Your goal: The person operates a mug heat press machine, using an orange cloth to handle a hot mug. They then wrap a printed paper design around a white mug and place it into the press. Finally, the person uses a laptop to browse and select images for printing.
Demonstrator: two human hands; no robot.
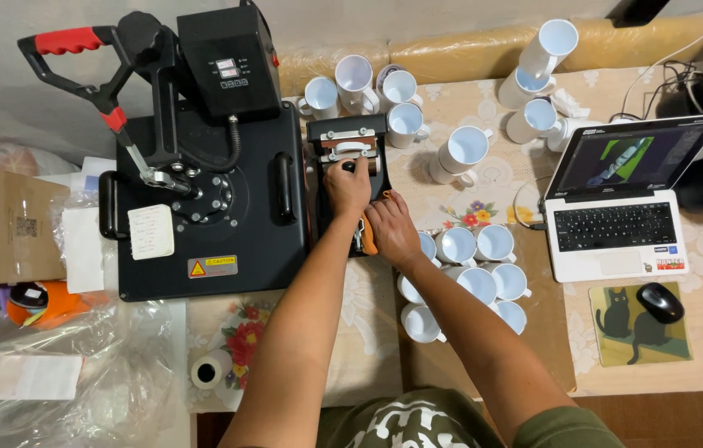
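The person is working at the mug press attachment (pixel 350 162), a black clamp with an orange liner sitting on the bench (pixel 385 348) beside the big heat press (pixel 202 166). The left hand (pixel 346 184) is closing its grip on the clamp's small knob; the right hand (pixel 391 226) is steadying the orange edge — fingers curled against it. Next, I judge, calls for firm, even turning.

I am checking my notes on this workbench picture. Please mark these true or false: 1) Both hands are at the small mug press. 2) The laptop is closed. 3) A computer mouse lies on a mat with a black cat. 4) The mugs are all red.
1) True: the left hand and right hand are at the mug press.
2) False: the laptop is open, its screen lit.
3) True: the mouse lies on the cat mat.
4) False: the mugs are white.
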